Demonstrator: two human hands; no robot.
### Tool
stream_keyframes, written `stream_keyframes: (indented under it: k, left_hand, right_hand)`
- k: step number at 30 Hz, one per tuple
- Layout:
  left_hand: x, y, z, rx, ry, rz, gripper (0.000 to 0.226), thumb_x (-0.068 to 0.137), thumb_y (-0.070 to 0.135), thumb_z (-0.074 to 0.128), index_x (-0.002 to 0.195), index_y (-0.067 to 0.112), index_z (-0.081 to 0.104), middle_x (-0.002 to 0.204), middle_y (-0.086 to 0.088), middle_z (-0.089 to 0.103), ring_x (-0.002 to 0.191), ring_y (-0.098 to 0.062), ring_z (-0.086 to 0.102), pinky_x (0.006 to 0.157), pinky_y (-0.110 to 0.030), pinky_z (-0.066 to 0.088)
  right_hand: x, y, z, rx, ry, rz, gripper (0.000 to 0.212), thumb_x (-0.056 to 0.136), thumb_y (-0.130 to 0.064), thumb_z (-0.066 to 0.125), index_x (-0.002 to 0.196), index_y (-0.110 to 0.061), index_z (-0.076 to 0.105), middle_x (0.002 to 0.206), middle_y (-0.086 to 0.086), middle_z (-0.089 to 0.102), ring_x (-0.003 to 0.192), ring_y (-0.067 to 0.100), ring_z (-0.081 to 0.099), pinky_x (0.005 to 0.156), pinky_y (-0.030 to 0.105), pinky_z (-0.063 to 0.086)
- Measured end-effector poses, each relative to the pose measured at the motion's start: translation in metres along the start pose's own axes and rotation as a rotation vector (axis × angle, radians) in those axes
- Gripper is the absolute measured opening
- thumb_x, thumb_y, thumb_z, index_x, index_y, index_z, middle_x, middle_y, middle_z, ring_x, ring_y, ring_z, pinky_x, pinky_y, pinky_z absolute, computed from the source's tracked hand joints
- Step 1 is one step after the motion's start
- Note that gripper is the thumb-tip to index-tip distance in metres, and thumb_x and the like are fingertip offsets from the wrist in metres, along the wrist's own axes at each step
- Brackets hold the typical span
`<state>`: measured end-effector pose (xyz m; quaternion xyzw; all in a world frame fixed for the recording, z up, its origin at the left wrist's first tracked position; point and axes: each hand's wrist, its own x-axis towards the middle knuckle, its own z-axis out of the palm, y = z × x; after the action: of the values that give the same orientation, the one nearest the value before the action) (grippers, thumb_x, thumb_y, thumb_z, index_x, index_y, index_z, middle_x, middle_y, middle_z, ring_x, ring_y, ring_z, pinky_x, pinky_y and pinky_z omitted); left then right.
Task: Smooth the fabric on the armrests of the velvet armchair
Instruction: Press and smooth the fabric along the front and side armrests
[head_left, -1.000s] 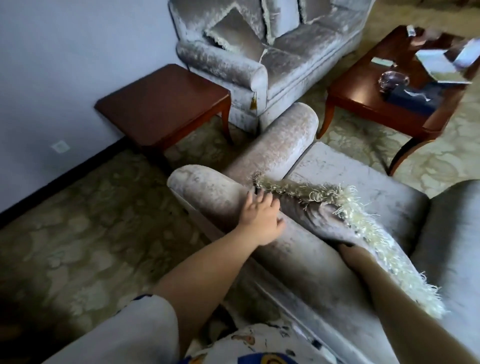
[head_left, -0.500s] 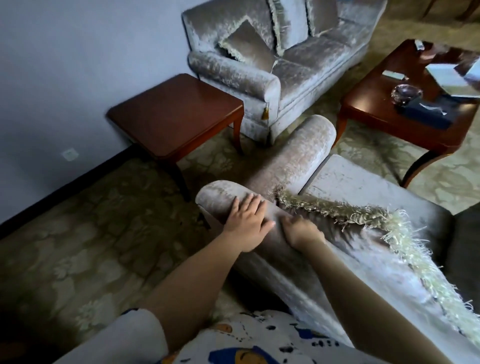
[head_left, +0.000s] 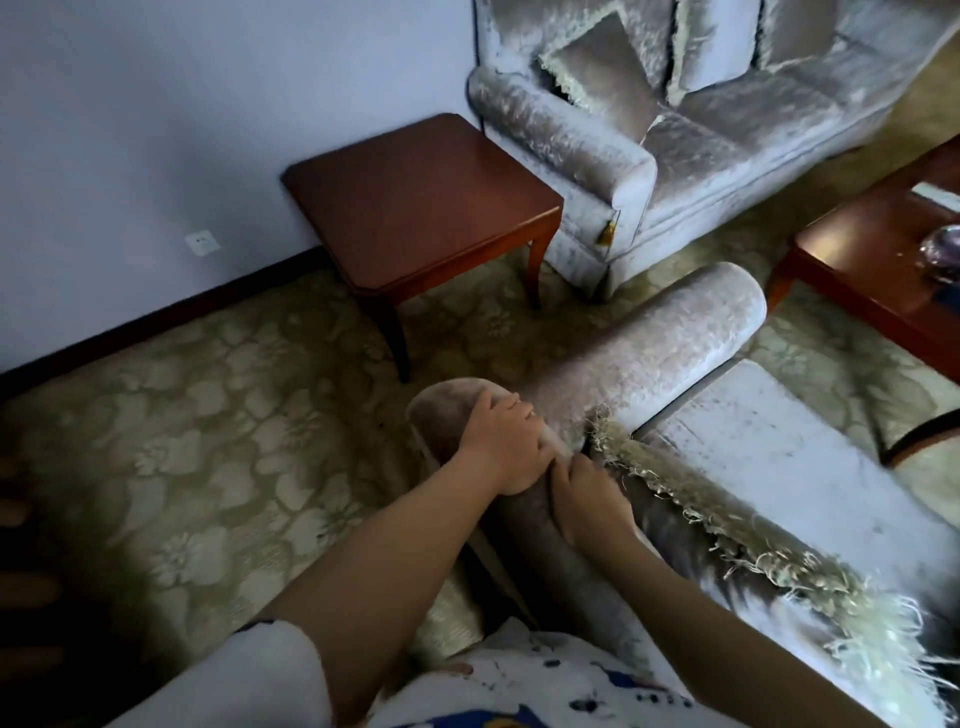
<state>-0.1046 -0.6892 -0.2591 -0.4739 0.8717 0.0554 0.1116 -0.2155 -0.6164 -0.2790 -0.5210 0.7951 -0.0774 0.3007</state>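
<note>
The grey velvet armchair is seen from behind its back. Its left armrest (head_left: 649, 353) runs up and right from the rolled corner of the chair back (head_left: 441, 410). My left hand (head_left: 501, 441) lies palm down over that rolled corner, fingers draped on the velvet. My right hand (head_left: 587, 501) presses flat on the velvet just right of it, fingers pointing toward the armrest's rear end. A fringed cushion (head_left: 737, 535) leans along the chair back, touching my right hand's side. The seat cushion (head_left: 779, 457) shows beyond the fringe.
A square wooden side table (head_left: 415, 208) stands left of the armrest by the wall. A matching velvet sofa (head_left: 701, 130) with pillows is behind it. A wooden coffee table (head_left: 883, 260) holding small items sits at the right. Patterned carpet (head_left: 208, 441) covers the floor.
My right hand came out from under the fringed cushion and moved left beside my left hand. Both hands slid along the velvet toward the chair's rolled corner.
</note>
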Motion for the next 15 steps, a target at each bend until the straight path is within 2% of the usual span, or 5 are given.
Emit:
stream_keyframes:
  k: [5, 8, 15]
  left_hand:
    - [0.002, -0.003, 0.0, 0.0, -0.056, -0.001, 0.057, 0.096, 0.043, 0.024, 0.14, 0.011, 0.04, 0.149, -0.007, 0.038, 0.138, -0.025, 0.027, 0.114, -0.051, 0.009]
    - [0.0, -0.008, 0.004, -0.05, -0.001, 0.007, 0.057, 0.095, 0.044, 0.027, 0.138, 0.01, 0.042, 0.148, -0.009, 0.04, 0.138, -0.026, 0.028, 0.114, -0.051, 0.009]
    - [0.0, -0.013, 0.016, -0.098, 0.101, 0.015, 0.053, 0.093, 0.043, 0.035, 0.134, 0.012, 0.048, 0.144, -0.007, 0.045, 0.136, -0.023, 0.032, 0.114, -0.048, 0.009]
  right_hand:
    - [0.001, -0.005, 0.001, -0.053, -0.015, -0.01, 0.046, 0.099, -0.039, 0.025, 0.113, -0.005, 0.052, 0.118, 0.017, 0.057, 0.11, 0.035, 0.054, 0.093, 0.045, 0.045]
    - [0.0, -0.004, 0.005, -0.066, 0.01, -0.005, 0.042, 0.099, -0.037, 0.024, 0.112, -0.008, 0.051, 0.115, 0.016, 0.057, 0.106, 0.033, 0.054, 0.091, 0.044, 0.046]
    - [0.0, -0.009, 0.011, 0.017, 0.084, 0.029, 0.046, 0.097, -0.043, 0.031, 0.108, -0.006, 0.055, 0.122, 0.018, 0.059, 0.114, 0.035, 0.055, 0.093, 0.043, 0.045]
